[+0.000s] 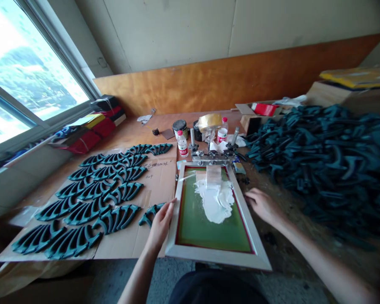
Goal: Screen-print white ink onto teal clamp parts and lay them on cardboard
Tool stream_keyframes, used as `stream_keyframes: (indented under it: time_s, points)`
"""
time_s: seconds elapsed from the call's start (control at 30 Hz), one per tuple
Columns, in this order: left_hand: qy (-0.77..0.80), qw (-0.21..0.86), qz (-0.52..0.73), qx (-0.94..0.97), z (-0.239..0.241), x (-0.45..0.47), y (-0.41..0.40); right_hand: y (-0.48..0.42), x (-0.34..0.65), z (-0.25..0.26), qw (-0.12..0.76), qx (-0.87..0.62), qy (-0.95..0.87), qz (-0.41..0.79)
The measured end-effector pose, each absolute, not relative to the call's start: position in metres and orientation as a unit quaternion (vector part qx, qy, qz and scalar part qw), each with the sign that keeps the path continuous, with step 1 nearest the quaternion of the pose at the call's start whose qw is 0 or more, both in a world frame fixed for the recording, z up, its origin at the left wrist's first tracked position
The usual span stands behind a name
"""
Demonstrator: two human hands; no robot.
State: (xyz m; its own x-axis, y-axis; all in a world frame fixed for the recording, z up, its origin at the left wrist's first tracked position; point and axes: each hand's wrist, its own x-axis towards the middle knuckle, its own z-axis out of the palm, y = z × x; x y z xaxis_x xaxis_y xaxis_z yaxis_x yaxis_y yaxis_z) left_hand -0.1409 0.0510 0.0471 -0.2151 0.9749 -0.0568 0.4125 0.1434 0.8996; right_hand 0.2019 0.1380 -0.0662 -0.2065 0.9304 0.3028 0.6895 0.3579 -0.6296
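A screen-printing frame [262, 254] with a pale metal border and a green mesh lies in front of me. White ink [215, 204] is spread over the upper middle of the mesh, with a pale squeegee-like block [213, 176] at its top. My left hand [161, 219] is closed on the frame's left edge, thumb side up. Just off the right edge is my right hand [261, 204], fingers loosely bent and apart, with nothing visible in them. A metal hinge clamp [213, 158] stands at the frame's far end. What lies under the mesh is hidden.
Rows of dark green curved plastic parts [118, 192] lie on cardboard [158, 185] at left. A large heap of similar parts [319, 160] fills the right. Behind the clamp stand bottles [182, 145], cans [180, 126] and a tape roll [210, 121].
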Motion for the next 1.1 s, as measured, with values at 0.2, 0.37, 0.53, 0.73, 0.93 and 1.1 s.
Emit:
stream_keyframes:
  time_s: [0.2, 0.37, 0.53, 0.73, 0.93, 1.1]
  points:
    - [0.712, 0.310, 0.326, 0.539, -0.023, -0.159, 0.060, 0.176, 0.146, 0.003, 0.345, -0.474, -0.810, 0.022]
    - [0.714, 0.319, 0.312, 0.539, -0.023, -0.162, 0.060, 0.153, 0.118, -0.005, 0.236, -0.417, -0.876, 0.058]
    - [0.713, 0.338, 0.331, 0.517, -0.021, -0.159, 0.059, 0.123, 0.148, -0.014, 0.217, -0.247, -0.942, 0.061]
    - [0.704, 0.361, 0.350, 0.501, -0.020, -0.159, 0.059, 0.122, 0.144, -0.022, 0.307, -0.294, -0.904, 0.038]
    - [0.683, 0.389, 0.369, 0.496, -0.014, -0.157, 0.058, 0.111, 0.147, -0.028, 0.312, -0.247, -0.916, 0.044]
    - [0.685, 0.416, 0.370, 0.469, 0.027, -0.149, 0.055, 0.165, 0.142, 0.019, 0.322, -0.383, -0.862, 0.083]
